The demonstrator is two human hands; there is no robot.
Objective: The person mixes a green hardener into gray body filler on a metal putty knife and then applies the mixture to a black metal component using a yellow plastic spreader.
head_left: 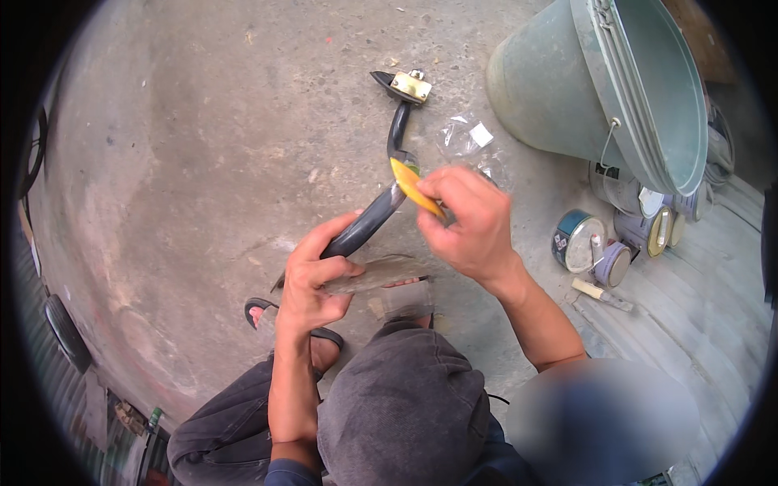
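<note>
A black curved tube (366, 223) lies ahead of me, with a black base and a pale metal bracket (411, 86) at its far end. A greyish patch shows around the bend in its middle. My left hand (312, 271) is closed around the near end of the tube. A thin, flat grey piece (379, 274) extends from those same fingers; how it is gripped is partly hidden. My right hand (470, 215) pinches a yellow flat spreader (415, 187), its tip over the greyish patch, touching or very close.
A large grey-green bucket (551, 77) stands at the far right. Beside it are several cans (579, 240) and a wooden-handled scraper (601, 293). A clear plastic wrapper (462, 136) lies beyond my right hand. My sandalled foot (326, 348) and bent knee (405, 397) are close below.
</note>
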